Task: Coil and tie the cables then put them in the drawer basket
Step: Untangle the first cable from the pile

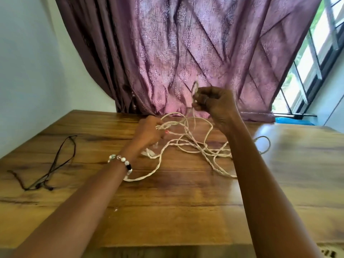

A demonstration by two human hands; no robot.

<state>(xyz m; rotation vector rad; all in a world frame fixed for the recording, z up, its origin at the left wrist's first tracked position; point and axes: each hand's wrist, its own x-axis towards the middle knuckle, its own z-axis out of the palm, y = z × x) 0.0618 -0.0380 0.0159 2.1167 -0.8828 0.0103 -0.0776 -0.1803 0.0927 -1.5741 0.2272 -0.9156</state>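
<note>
1. Two hands, as I see them: my right hand [216,101] is raised, fingers curled, pinching a loop of white cable [188,142].
2. My left hand [149,131] grips strands low.
3. Most of the cable sprawls on the tabletop [167,211].

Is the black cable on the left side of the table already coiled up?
No, the black cable lies loose and stretched out on the table, untouched by either hand.
</note>
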